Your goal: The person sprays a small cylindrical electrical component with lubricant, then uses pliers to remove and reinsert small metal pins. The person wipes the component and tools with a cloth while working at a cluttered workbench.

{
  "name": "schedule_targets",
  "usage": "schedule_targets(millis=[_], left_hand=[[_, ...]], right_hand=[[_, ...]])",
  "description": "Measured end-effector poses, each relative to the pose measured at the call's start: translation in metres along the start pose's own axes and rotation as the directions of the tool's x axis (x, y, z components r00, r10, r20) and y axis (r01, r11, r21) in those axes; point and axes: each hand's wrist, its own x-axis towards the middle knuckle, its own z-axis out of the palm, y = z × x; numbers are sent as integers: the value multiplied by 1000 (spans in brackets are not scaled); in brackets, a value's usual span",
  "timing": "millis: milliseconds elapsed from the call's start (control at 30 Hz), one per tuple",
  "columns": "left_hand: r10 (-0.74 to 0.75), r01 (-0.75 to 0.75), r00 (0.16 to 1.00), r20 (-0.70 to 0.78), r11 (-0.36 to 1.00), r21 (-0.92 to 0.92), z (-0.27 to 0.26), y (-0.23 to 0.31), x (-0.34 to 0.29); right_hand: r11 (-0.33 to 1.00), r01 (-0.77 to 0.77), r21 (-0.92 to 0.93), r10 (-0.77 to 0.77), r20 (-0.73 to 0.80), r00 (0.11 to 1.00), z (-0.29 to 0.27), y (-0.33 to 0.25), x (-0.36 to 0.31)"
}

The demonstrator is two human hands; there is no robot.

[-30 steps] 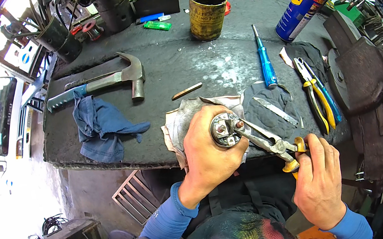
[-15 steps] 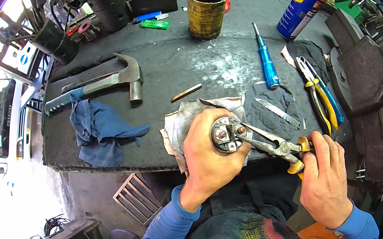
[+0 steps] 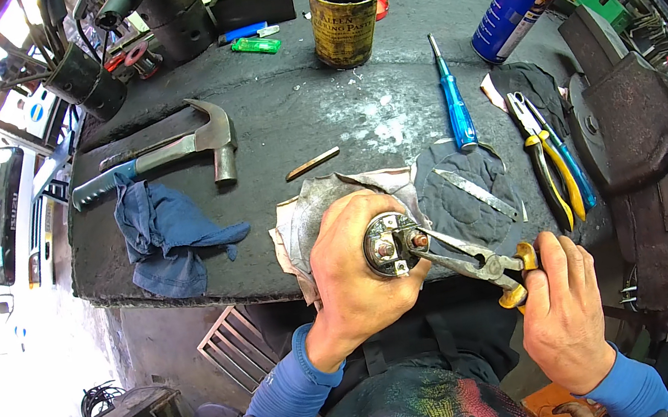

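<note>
My left hand is closed around a cylindrical starter solenoid, its round terminal end facing up with two copper-coloured studs. In my right hand are long-nose pliers with worn yellow grips. Their jaws reach left to the solenoid and straddle the right-hand stud; whether they press on it I cannot tell. A grey-and-pink rag lies on the bench behind my left hand. Just right of it, a narrow metal blade rests on a dark round cloth.
On the dark bench lie a claw hammer, a blue rag, a metal strip, a blue screwdriver and yellow-black pliers. A yellow tin and a blue spray can stand farther back. A vise is at right.
The view has shifted slightly, so the bench things sit a little farther left. The solenoid is turned a little in my left hand, and the pliers' jaws now straddle its right-hand stud.
</note>
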Motion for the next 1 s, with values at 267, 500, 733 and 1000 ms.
schedule_targets(millis=[267,500,733,1000], left_hand=[[-9,7,997,83,1000,18,-4,2,4],[84,-106,978,191,988,109,-13,8,22],[31,-74,934,357,991,109,-41,34,47],[65,-56,808,586,998,-34,-71,44,62]], right_hand=[[999,28,17,-27,-50,998,6,6,2],[997,58,43,-54,-92,994,12,22,4],[991,128,36,-118,-198,973,8,30,14],[965,250,74,-220,-286,933,11,33,19]])
